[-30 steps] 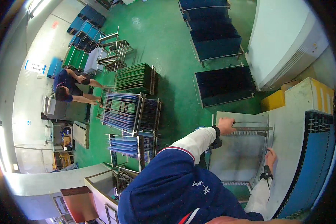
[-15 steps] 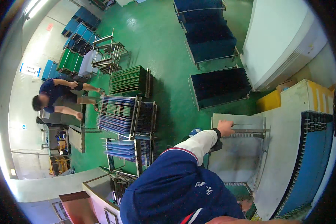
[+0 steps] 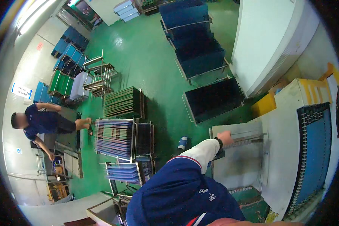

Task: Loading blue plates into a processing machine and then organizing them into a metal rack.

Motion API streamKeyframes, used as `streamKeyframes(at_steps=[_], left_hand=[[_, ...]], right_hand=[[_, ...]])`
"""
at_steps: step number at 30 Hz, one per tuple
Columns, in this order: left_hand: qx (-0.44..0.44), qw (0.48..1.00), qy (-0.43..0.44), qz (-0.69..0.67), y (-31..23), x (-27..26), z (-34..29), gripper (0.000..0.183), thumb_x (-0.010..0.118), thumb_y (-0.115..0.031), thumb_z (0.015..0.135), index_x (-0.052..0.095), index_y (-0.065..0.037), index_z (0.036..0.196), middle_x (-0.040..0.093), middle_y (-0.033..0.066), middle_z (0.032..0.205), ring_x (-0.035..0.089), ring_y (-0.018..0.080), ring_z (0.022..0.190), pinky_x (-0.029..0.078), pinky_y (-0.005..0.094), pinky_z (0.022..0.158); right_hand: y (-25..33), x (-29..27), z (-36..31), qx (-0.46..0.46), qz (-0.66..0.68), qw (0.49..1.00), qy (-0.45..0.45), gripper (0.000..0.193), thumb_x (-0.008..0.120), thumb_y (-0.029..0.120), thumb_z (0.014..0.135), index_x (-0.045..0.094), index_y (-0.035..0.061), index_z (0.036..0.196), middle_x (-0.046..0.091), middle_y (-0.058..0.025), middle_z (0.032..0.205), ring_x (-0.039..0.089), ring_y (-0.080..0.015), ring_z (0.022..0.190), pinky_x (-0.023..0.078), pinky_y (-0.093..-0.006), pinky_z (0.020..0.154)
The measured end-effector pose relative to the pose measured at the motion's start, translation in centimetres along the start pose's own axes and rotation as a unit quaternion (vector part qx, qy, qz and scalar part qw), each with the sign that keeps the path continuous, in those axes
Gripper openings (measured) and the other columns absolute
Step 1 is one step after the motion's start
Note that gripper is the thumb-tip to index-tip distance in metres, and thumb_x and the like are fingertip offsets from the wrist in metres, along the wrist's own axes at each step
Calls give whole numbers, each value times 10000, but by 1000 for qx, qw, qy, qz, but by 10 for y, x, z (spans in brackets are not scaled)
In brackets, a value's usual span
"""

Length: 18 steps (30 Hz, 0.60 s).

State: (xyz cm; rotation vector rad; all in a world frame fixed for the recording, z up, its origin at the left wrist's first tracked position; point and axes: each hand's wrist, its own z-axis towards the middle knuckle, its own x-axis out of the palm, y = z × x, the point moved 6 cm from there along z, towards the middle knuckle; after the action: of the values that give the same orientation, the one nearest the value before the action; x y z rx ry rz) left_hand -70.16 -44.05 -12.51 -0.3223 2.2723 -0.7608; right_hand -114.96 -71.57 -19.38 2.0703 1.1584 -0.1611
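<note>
My left hand [image 3: 225, 138], in a white sleeve with a dark band at the wrist, is closed on the top bar of a slotted metal rack [image 3: 248, 142]. Toothed strips run along this rack at its top and low down, with a greyish flat surface between them. My right hand is out of view. Below my left arm, my dark blue top [image 3: 177, 196] hides part of the floor.
Racks of upright panels [image 3: 115, 137] stand to the left. Dark panel racks [image 3: 213, 100] stand ahead. On the right are a blue panel rack [image 3: 310, 150], a pale cabinet [image 3: 278, 109] and a yellow box [image 3: 263, 104]. A co-worker [image 3: 45, 120] is at far left.
The view has shifted, so the surroundings sit differently. My left hand stays at the rack's bar. The co-worker has turned and reaches an arm toward the bench. A blue-and-white shoe now shows more fully.
</note>
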Motion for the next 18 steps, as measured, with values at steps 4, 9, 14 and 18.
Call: streamKeyframes(at_steps=[4,9,14,18], left_hand=[[-34,999,24,-13,50,-28,-21,516,677,-440,711,679,-44,1043,671,179,1113,617,352,1077,401,502,931],[-41,990,28,-135,123,-92,-39,632,666,-541,712,677,-17,1066,669,198,1108,625,344,1071,426,480,929],[-45,964,-18,-261,222,-182,-48,603,641,-545,753,681,12,979,686,195,994,645,338,975,472,433,851],[-72,932,-106,-338,288,-260,-60,498,633,-459,795,673,16,941,680,177,905,648,279,864,489,383,769]], right_hand=[[17,33,-19,-4,0,1000,1,398,607,433,867,648,51,971,601,-51,748,539,-190,623,450,-349,582],[39,84,-45,-7,0,1000,-3,441,611,469,863,645,48,992,604,-54,768,542,-194,638,457,-355,598],[77,154,-63,-26,-3,1000,13,485,615,505,860,641,46,1012,608,-56,789,546,-199,652,465,-361,614],[123,208,-60,-77,7,996,50,520,618,534,858,638,44,1028,611,-59,805,548,-202,664,471,-366,626]])
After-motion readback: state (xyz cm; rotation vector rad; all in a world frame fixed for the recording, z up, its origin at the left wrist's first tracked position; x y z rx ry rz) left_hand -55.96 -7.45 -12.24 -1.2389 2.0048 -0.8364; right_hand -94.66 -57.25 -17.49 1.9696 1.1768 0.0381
